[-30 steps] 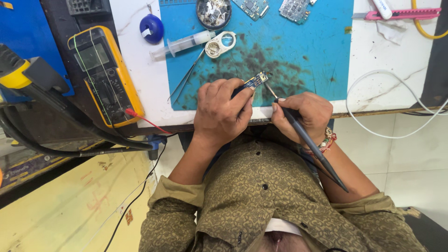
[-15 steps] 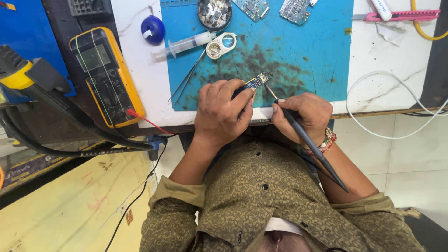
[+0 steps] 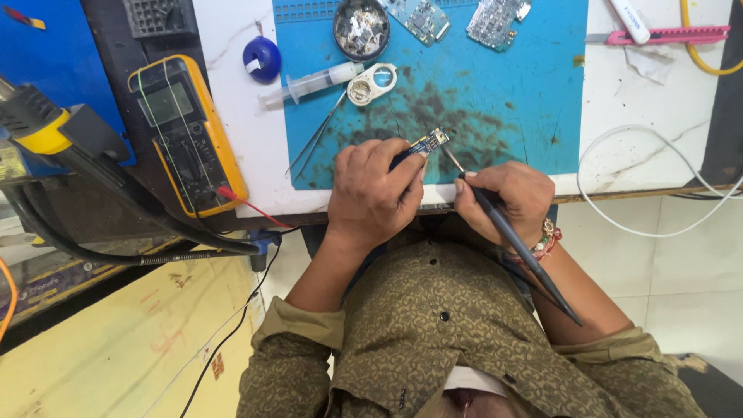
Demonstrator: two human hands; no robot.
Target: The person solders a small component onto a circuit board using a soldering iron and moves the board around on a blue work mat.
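Where the patterned olive shirt [image 3: 457,340] fills the bottom of the view, two forearms reach up to the edge of the white worktop [image 3: 642,116]. The left hand [image 3: 371,193] is closed around a small blue circuit board [image 3: 428,142], pinching it between thumb and fingers so that one end sticks out above the knuckles, over the blue work mat [image 3: 534,101]. The right hand [image 3: 507,197] is curled round a black soldering iron [image 3: 515,244], gripped like a pen; its long handle slants down past the wrist with the beaded bracelet [image 3: 546,240], and its thin metal tip points up-left to just beside the exposed end of the board. Whether tip and board touch cannot be told.

On the mat beyond the hands, dark smudges spread across the blue surface. A pair of tweezers [image 3: 316,139] lies slanted at the mat's left edge, with a small white loupe [image 3: 371,83] and a clear syringe [image 3: 309,83] just above it. Further on sit a round dish of small metal parts [image 3: 361,28] and two bare circuit boards [image 3: 457,19]. To the left of the mat rests a blue round case [image 3: 261,59], and beyond it a yellow multimeter [image 3: 186,131] with a red probe lead. At the far right lie a pink utility knife [image 3: 665,35] and a loop of white cable [image 3: 658,186].
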